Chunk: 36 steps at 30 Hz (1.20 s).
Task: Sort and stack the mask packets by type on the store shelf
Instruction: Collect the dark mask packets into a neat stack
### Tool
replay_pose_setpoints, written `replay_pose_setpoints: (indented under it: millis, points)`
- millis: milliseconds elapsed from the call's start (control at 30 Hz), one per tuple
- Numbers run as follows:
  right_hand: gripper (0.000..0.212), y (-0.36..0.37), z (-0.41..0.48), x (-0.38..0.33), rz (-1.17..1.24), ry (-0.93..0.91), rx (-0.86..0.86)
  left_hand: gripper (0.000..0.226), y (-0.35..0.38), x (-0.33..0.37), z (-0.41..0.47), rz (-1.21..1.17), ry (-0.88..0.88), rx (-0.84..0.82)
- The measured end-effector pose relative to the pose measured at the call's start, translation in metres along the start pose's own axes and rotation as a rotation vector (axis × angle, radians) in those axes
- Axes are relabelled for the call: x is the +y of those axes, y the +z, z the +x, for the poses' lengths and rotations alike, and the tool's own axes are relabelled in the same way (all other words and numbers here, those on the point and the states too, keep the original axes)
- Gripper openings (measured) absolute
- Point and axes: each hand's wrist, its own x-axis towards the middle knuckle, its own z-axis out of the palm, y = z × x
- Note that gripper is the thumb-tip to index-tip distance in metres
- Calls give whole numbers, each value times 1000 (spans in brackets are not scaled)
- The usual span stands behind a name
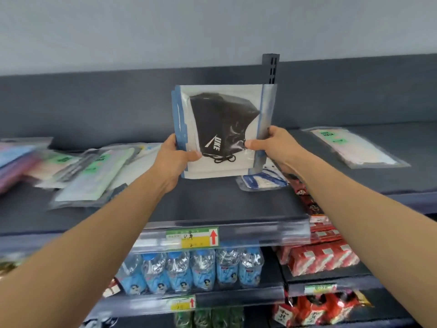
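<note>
Both hands hold a small stack of black mask packets (223,129) upright above the middle of the top shelf (212,202), the left hand (176,157) pinched on its lower left edge and the right hand (275,143) on its lower right. The stack's long axis looks roughly vertical, clear face toward the person. Gripped only by the bottom corners, the slippery packets could fan apart or slide onto the blue-and-white packet (262,181) lying just below

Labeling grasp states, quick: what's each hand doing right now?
Left hand: closed on the black mask packet, left edge.
Right hand: closed on the same packet, right edge.
</note>
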Motion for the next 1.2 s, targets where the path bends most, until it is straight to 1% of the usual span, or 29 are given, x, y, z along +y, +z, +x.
replay_pose_setpoints:
  millis: [100,167,400,500,600,700,800,967,1100,1200]
  points:
    - [54,20,-3,0,-20,11,-77,50,-16,-4,-12,44,-31,33]
    - [57,32,-5,-1,-28,6,-94,54,-25,-7,-18,76,-46,71]
    - [55,64,-10,-16,-54,-20,-52,48,-54,-3,-26,94,-36,167]
    - [53,85,-15,-28,-32,-46,-12,51,-76,1,-28,53,-3,185]
    - [46,119,-19,-45,6,-60,-5,51,-111,7,-29,0,3,205]
    - [55,165,-23,-62,18,-63,-20,44,-159,11,-27,-38,-2,226]
    - [48,214,-26,-79,32,-53,-68,36,-211,15,-27,-82,-22,247]
    - [38,273,-28,-92,126,2,-107,39,-279,11,-26,-185,-133,223]
    - [37,301,-28,-91,85,18,-118,40,-308,-5,-23,-167,-168,208]
    - [37,308,-26,-90,-27,49,-57,43,-319,-12,-19,-105,-180,200]
